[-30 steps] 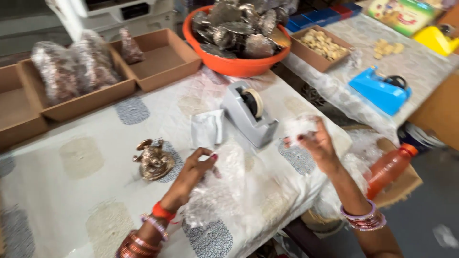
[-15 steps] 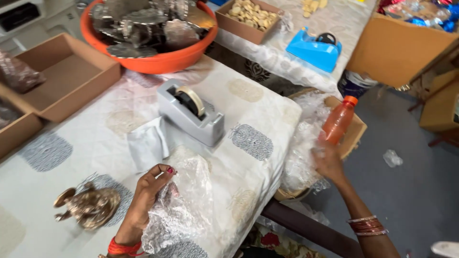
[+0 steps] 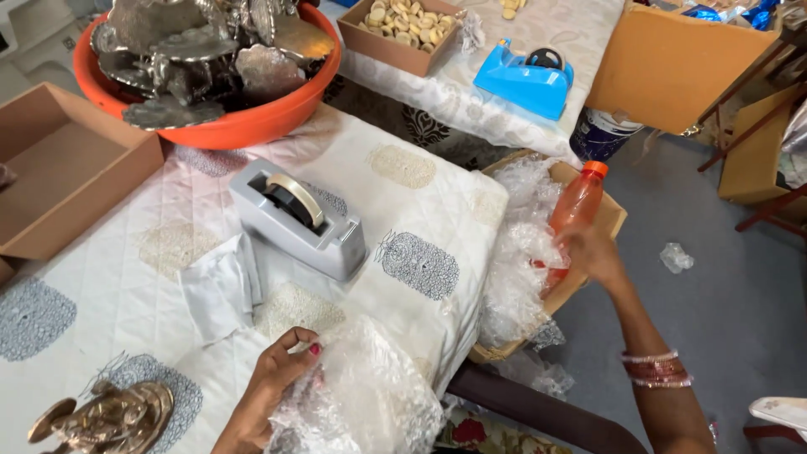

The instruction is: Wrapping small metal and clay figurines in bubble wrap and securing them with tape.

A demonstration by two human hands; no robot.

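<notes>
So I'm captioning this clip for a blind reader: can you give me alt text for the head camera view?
A person's left hand grips a crumpled sheet of bubble wrap on a patterned tablecloth, while the right hand reaches down to an orange bottle in a cardboard box of plastic wrap beside the table. A grey tape dispenser, a brass figurine and an orange basin of metal pieces sit on the table.

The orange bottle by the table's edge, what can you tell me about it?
The orange bottle is a slim plastic one with a matching screw cap, see-through with orange inside. It stands roughly upright, leaning slightly, in a cardboard box of crumpled clear wrap beside the table. The right hand reaches to its lower part; whether it grips is unclear.
</notes>
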